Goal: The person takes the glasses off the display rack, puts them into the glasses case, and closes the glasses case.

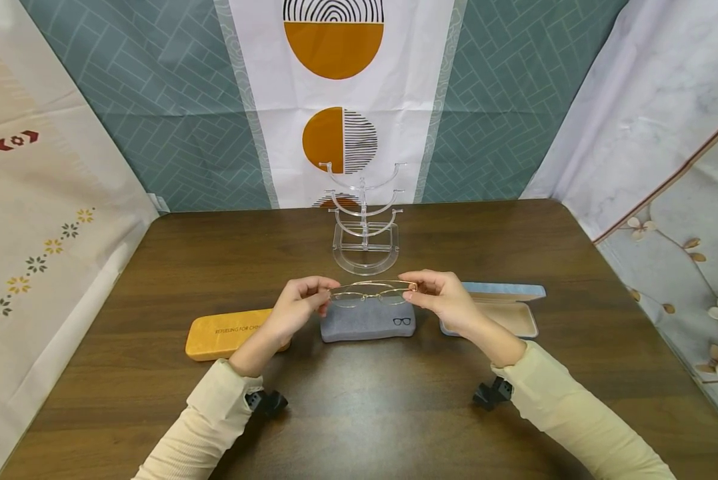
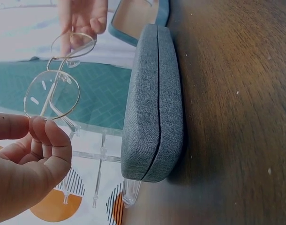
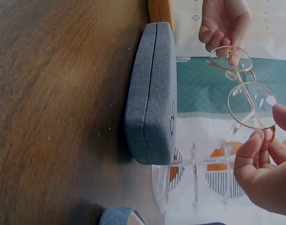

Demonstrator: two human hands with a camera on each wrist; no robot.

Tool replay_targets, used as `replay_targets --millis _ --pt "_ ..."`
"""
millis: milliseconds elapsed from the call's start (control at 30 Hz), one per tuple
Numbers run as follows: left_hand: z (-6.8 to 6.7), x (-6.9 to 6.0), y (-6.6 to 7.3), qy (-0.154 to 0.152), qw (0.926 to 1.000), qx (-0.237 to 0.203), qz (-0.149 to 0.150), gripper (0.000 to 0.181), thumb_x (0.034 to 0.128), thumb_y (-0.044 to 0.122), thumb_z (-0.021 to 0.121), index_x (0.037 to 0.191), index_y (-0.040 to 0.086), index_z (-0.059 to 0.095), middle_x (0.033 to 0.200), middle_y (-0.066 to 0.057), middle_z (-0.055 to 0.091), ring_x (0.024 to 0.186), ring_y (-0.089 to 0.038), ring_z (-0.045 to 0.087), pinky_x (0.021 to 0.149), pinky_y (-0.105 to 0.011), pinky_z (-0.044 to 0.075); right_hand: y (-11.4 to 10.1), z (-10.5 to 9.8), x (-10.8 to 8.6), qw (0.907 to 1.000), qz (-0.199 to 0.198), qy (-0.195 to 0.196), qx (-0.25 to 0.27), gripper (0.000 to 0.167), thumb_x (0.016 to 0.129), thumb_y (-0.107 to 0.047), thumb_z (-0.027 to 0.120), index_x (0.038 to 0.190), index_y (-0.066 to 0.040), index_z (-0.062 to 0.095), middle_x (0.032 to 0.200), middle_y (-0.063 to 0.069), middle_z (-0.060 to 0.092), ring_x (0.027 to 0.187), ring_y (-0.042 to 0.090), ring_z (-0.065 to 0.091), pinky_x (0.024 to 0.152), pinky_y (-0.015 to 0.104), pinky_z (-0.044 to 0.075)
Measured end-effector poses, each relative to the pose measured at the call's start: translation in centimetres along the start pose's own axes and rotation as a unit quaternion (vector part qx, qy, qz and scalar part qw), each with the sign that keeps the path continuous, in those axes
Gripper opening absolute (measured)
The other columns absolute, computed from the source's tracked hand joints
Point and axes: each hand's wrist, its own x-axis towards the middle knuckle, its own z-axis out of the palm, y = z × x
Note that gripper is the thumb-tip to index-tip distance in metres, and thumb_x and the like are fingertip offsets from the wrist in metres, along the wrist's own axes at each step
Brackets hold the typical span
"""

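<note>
Between both hands, above a closed grey glasses case [image 1: 365,325], is a pair of thin gold-framed eyeglasses [image 1: 365,296]. My left hand [image 1: 299,305] pinches the left end of the frame with thumb and fingers. At the other end my right hand [image 1: 444,300] grips the hinge corner the same way. In the left wrist view, the eyeglasses [image 2: 53,93] have their temples folded behind the round clear lenses. The right wrist view shows the eyeglasses [image 3: 248,101] held apart from the grey case [image 3: 150,93].
A yellow glasses case [image 1: 227,332] lies closed on the left, partly behind the left forearm. On the right sits a light blue case [image 1: 511,319] with its lid raised. Behind the grey case stands a clear tiered display rack [image 1: 365,230] on the brown table [image 1: 371,413].
</note>
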Motion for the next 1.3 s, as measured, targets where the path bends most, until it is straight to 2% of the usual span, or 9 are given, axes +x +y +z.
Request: replay_targets --millis 133,267,433,700,767,900,1033,1133,1300 --pt "-0.1 0.0 -0.1 -0.002 1.0 -0.005 -0.003 0.023 0.0866 -0.007 0.046 0.106 -0.012 0.058 0.07 -0.016 0.05 0.06 -0.015 0.048 0.058 -0.025 0.045 0.1 -0.3 -0.1 0.9999 -0.01 0.011 -0.004 0.032 0.083 0.002 0.062 0.112 0.013 0.057 0.084 -0.002 0.061 0.071 0.013 0.054 0.06 0.02 0.046" --pt "-0.1 -0.1 0.0 -0.002 0.9999 -0.009 -0.008 0.024 0.0867 -0.007 0.046 0.107 -0.013 0.057 0.071 -0.017 0.05 0.06 -0.015 0.049 0.058 -0.025 0.045 0.1 -0.4 -0.2 0.9996 -0.022 0.018 -0.009 0.027 0.084 0.001 0.061 0.109 0.012 0.06 0.084 0.001 0.065 0.07 0.014 0.056 0.06 0.022 0.047" --pt "0.1 -0.1 0.2 -0.009 0.9999 -0.008 -0.009 0.023 0.088 -0.006 0.046 0.107 -0.012 0.058 0.071 -0.015 0.051 0.061 -0.015 0.049 0.059 -0.025 0.046 0.2 -0.4 -0.4 0.9989 -0.023 0.036 -0.017 0.025 0.085 -0.001 0.061 0.107 0.011 0.061 0.091 0.008 0.067 0.071 0.01 0.058 0.062 0.021 0.048" --pt "0.7 -0.1 0.4 -0.021 0.9998 -0.002 -0.007 0.023 0.0886 -0.005 0.047 0.107 -0.012 0.058 0.07 -0.008 0.051 0.062 -0.016 0.049 0.06 -0.025 0.046 0.3 -0.9 -1.0 0.9979 -0.018 0.051 -0.034 0.023 0.085 -0.003 0.062 0.105 0.009 0.063 0.092 0.012 0.066 0.07 0.015 0.057 0.062 0.023 0.049" --pt "0.9 -0.1 0.5 -0.027 0.9996 -0.002 -0.005 0.022 0.089 -0.005 0.047 0.106 -0.013 0.058 0.07 -0.007 0.051 0.062 -0.016 0.049 0.06 -0.025 0.046 0.4 -1.0 -1.3 0.9978 -0.009 0.052 -0.04 0.024 0.086 -0.005 0.062 0.105 0.009 0.063 0.091 0.013 0.065 0.069 0.015 0.057 0.06 0.024 0.048" --pt "1.4 0.0 0.4 -0.035 0.9994 -0.006 0.004 0.02 0.089 -0.006 0.048 0.104 -0.015 0.058 0.069 -0.009 0.051 0.06 -0.015 0.05 0.06 -0.024 0.046 0.5 -1.4 -1.8 0.9979 0.013 0.052 -0.037 0.026 0.086 -0.006 0.061 0.107 0.01 0.062 0.083 0.006 0.064 0.067 0.013 0.056 0.048 0.022 0.042" --pt "2.0 0.1 0.4 -0.045 0.9989 -0.013 0.008 0.02 0.0888 -0.007 0.048 0.104 -0.015 0.058 0.07 -0.008 0.051 0.06 -0.013 0.05 0.059 -0.022 0.047 0.7 -1.9 -2.5 0.9979 0.017 0.055 -0.03 0.027 0.087 -0.007 0.061 0.108 0.01 0.061 0.082 -0.003 0.063 0.07 0.01 0.056 0.054 0.023 0.046" --pt "2.5 0.3 0.3 -0.056 0.9983 -0.014 0.005 0.02 0.0889 -0.006 0.048 0.105 -0.014 0.058 0.07 -0.007 0.052 0.061 -0.013 0.051 0.06 -0.022 0.047 0.8 -2.3 -3.0 0.9978 0.015 0.058 -0.03 0.029 0.087 -0.007 0.061 0.109 0.011 0.06 0.093 0.003 0.065 0.077 0.009 0.057 0.065 0.025 0.049" --pt "3.3 0.5 0.2 -0.073 0.9972 -0.014 0.01 0.021 0.0893 -0.006 0.047 0.105 -0.014 0.058 0.071 -0.01 0.054 0.062 -0.015 0.052 0.06 -0.023 0.048 1.1 -2.9 -3.8 0.9973 0.017 0.067 -0.025 0.03 0.087 -0.007 0.061 0.11 0.012 0.059 0.104 0.014 0.063 0.08 0.006 0.056 0.065 0.024 0.049"
